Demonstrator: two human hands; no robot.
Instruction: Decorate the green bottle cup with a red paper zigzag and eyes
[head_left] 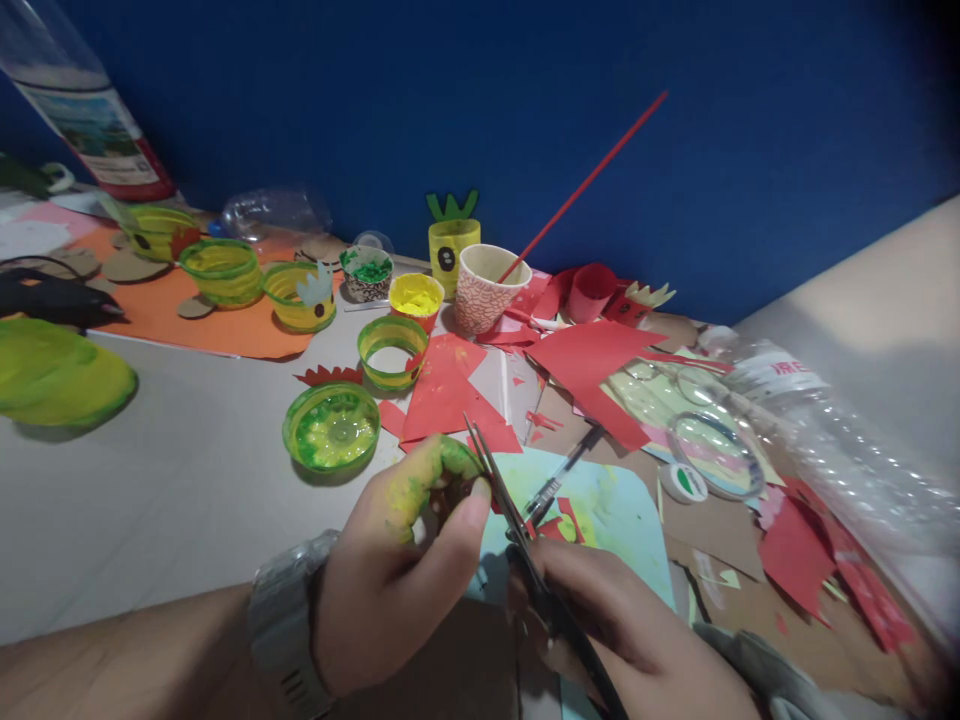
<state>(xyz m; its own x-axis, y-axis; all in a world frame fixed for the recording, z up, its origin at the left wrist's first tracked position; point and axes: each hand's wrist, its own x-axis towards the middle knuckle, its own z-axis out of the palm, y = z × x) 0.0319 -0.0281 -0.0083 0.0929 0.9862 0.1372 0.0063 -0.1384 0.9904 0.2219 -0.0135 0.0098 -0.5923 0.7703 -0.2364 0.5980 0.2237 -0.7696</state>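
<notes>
My left hand (409, 560), smeared with green and yellow paint, is closed in a pinch. What lies between its thumb and forefinger is mostly hidden. Black-handled scissors (499, 490) are gripped in my right hand (600, 610), with their blades pointing up and away beside my left fingertips. Beneath the hands lies a light blue sheet (637, 510) stained with yellow, carrying red paper scraps (551, 528) and a pen (559, 480). Just beyond my left hand sits a green-and-yellow painted bottle base (332, 430) with a red jagged paper piece behind it.
A paper cup (491, 290) holding a red stick stands near the blue wall, beside a yellow paint cup (417, 297). Painted rings (394, 352) and orange paper (225, 330) lie leftward. On the right are red paper (600, 370), a tape roll (716, 455) and a plastic bottle (847, 430).
</notes>
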